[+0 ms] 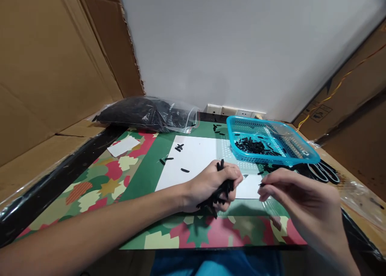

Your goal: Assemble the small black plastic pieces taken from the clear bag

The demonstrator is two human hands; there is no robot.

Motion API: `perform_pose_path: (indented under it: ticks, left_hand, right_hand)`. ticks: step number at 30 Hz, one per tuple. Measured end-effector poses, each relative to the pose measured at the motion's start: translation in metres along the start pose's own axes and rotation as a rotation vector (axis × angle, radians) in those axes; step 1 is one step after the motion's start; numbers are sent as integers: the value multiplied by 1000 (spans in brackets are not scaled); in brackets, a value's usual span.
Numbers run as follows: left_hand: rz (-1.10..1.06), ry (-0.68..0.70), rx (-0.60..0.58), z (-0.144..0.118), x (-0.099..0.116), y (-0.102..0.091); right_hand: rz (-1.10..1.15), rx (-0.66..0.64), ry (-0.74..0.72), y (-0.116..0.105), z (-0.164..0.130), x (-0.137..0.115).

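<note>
My left hand (211,185) is closed around a bunch of small black strips (221,191), several of them poking out between the fingers. It hovers over the near part of a white sheet (199,155). To the right, my right hand (301,199) pinches a tiny dark piece between thumb and fingertips; its kind is mostly hidden. Beyond that hand stands a blue plastic basket (273,161) with a heap of black pieces (251,145) inside. A few loose black strips (179,147) lie on the sheet.
A clear zip bag (144,113) full of black pieces lies at the back left. Scissors (321,172) rest right of the basket. A small white paper (123,146) lies on the patterned board. Cardboard walls (45,58) stand at both sides, with power sockets (229,111) behind.
</note>
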State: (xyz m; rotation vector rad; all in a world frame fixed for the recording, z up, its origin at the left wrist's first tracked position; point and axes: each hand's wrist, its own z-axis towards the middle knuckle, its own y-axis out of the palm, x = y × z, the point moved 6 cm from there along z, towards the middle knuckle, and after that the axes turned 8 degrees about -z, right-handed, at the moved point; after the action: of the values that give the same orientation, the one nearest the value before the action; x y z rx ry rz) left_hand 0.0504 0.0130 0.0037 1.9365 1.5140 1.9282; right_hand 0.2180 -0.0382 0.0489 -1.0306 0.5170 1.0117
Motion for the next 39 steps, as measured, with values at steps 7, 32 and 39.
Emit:
perform_pose_path:
  ticks: [7, 32, 39]
  left_hand:
    - [-1, -37, -47, -2, -3, 6]
    - [-5, 7, -15, 0, 0, 1]
    - [-31, 13, 4, 0, 3, 2]
  right_hand:
    - [236, 63, 139, 17, 2, 12]
    - [101, 112, 13, 22, 0, 6]
    - [60, 119, -12, 22, -1, 3]
